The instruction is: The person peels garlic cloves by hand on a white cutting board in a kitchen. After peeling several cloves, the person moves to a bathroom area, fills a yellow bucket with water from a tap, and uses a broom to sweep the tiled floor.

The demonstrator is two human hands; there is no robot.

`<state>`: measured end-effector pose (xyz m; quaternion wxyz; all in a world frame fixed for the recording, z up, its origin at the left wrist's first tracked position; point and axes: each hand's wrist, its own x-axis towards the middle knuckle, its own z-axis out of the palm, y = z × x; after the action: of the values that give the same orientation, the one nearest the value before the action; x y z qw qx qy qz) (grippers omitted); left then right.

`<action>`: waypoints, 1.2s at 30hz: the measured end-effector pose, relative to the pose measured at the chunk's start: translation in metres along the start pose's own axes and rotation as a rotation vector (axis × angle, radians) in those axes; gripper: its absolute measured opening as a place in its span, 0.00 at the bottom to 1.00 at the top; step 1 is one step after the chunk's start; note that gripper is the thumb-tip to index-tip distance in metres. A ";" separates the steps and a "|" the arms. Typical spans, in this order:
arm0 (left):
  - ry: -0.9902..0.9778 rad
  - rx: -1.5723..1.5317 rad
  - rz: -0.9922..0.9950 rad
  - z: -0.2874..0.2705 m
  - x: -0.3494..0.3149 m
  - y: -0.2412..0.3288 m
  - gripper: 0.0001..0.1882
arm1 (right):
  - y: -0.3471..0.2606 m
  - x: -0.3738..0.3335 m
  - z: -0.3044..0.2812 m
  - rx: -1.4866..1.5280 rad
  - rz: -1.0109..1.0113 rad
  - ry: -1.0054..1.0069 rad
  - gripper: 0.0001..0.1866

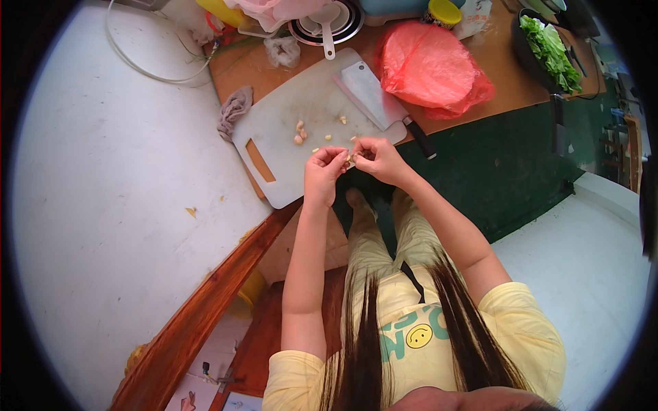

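Over the near edge of a white cutting board [284, 103], my left hand [322, 177] and my right hand [382, 162] meet fingertip to fingertip. Both pinch a small pale garlic clove [348, 158], mostly hidden by the fingers. A little group of unpeeled garlic cloves [300, 133] lies on the board beyond my left hand. Pale single pieces, such as one clove [328, 138], are scattered close to my fingers. A cleaver [370, 96] rests flat on the board's right side, its black handle sticking out past the edge.
A crumpled grey cloth [236, 109] lies by the board's left edge. Behind the board are nested bowls with a white ladle [328, 34]. To the right sit a red plastic bag [435, 65] and a dark pan of leafy greens [548, 51], its handle [558, 123] overhanging the table.
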<state>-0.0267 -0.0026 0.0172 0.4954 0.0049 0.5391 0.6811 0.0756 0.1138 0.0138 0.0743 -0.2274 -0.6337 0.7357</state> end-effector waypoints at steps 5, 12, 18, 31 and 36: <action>-0.119 0.209 0.089 0.005 -0.012 0.010 0.06 | -0.006 -0.008 0.003 0.049 0.010 0.021 0.05; -0.147 -0.034 -0.064 -0.009 -0.027 0.013 0.06 | -0.018 -0.018 0.008 -0.209 -0.095 0.105 0.05; -0.141 -0.152 -0.065 -0.014 -0.042 0.019 0.03 | -0.020 -0.025 0.010 -0.306 -0.146 0.301 0.05; -0.146 -0.192 -0.013 -0.011 -0.060 0.023 0.04 | -0.046 -0.052 0.046 -0.086 -0.144 0.130 0.05; -0.143 -0.214 0.003 -0.012 -0.062 0.017 0.04 | -0.044 -0.053 0.049 -0.260 -0.303 0.175 0.03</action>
<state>-0.0132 -0.0524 0.0567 0.5292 0.0016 0.4265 0.7335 0.0939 0.0570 0.0742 0.2088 -0.2003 -0.7412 0.6057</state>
